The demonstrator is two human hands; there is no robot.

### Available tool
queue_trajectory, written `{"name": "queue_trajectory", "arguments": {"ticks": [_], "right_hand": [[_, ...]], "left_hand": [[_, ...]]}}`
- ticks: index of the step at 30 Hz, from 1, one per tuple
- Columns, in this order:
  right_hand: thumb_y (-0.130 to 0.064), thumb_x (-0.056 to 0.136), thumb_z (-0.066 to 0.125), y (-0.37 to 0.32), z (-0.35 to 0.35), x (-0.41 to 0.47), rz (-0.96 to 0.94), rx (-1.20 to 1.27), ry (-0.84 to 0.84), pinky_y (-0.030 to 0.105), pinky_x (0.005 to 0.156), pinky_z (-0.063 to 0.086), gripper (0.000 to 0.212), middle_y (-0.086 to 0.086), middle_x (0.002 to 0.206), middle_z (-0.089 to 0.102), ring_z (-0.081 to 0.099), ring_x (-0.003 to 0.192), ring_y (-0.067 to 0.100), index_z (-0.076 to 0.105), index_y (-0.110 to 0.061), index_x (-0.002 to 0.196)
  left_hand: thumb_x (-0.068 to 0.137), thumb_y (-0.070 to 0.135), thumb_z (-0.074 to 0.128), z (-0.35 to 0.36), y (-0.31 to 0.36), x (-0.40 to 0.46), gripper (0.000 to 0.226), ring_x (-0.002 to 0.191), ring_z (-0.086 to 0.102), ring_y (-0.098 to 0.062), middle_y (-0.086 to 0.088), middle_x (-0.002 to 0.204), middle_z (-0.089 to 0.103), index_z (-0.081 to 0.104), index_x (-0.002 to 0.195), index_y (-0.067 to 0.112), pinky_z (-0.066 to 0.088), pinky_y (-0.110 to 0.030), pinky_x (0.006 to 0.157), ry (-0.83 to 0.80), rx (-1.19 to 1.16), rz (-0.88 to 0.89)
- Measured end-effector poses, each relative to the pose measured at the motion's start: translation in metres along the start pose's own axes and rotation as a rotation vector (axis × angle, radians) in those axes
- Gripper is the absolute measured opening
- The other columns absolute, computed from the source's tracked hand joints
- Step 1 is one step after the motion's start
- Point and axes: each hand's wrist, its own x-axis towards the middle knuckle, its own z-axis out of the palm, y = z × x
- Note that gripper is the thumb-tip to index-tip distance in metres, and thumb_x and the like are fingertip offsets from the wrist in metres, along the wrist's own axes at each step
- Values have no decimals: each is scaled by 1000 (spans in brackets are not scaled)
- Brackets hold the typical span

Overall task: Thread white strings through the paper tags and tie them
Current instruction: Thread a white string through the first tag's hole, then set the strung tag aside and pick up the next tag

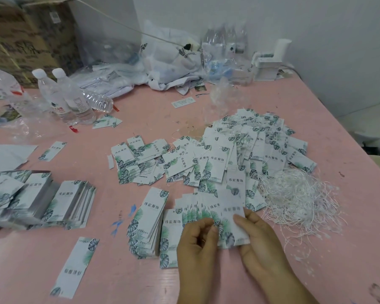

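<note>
White paper tags with green leaf print lie all over the pink table (140,277). A fanned row of tags (208,212) sits just in front of me. My right hand (261,244) pinches the rightmost tag (233,216) of that fan. My left hand (198,242) rests on the fan's lower edge with its fingers curled; whether it holds a string is unclear. A tangle of white strings (298,194) lies to the right of my hands. A big heap of strung tags (250,145) spreads behind the fan.
Neat stacks of tags (53,200) stand at the left and a short stack (147,224) beside my left hand. Water bottles (64,95), plastic bags (169,58), a cardboard box (26,36) and a white box (268,64) line the back. The table's edge runs along the right.
</note>
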Motion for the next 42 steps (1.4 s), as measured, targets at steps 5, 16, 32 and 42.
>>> {"name": "queue_trajectory", "arguments": {"ticks": [5, 16, 32, 42], "right_hand": [[-2, 92, 59, -53, 24, 52, -187, -240, 95, 32, 58, 56, 15, 11, 92, 76, 71, 67, 20, 67, -11, 100], [-9, 98, 49, -63, 32, 101, -706, -1093, 153, 27, 92, 42, 37, -2, 139, 43, 48, 118, 11, 48, -18, 135], [-11, 87, 69, 5, -57, 15, -801, -1186, 158, 9, 67, 42, 27, -17, 91, 54, 56, 81, 8, 60, -36, 93], [-8, 83, 72, 4, -60, 13, -776, -1273, 119, 18, 58, 41, 25, -12, 81, 55, 51, 68, 12, 62, -31, 81]], "left_hand": [[85, -4, 68, -6, -16, 0, 43, 73, 64, -9, 5, 81, 69, 71, 83, 39, 49, -14, 65, 39, 172, 163], [83, 19, 60, -9, -39, -4, 23, 78, 62, -2, 20, 92, 61, 66, 91, 39, 49, -19, 62, -39, 416, 468], [82, 23, 59, -11, -29, -2, 14, 77, 58, 4, 23, 92, 58, 64, 92, 32, 45, -8, 64, -106, 407, 589], [88, 29, 60, -60, 24, 40, 17, 88, 55, -9, 11, 92, 60, 72, 96, 19, 46, -22, 72, 186, 733, 592]]}}
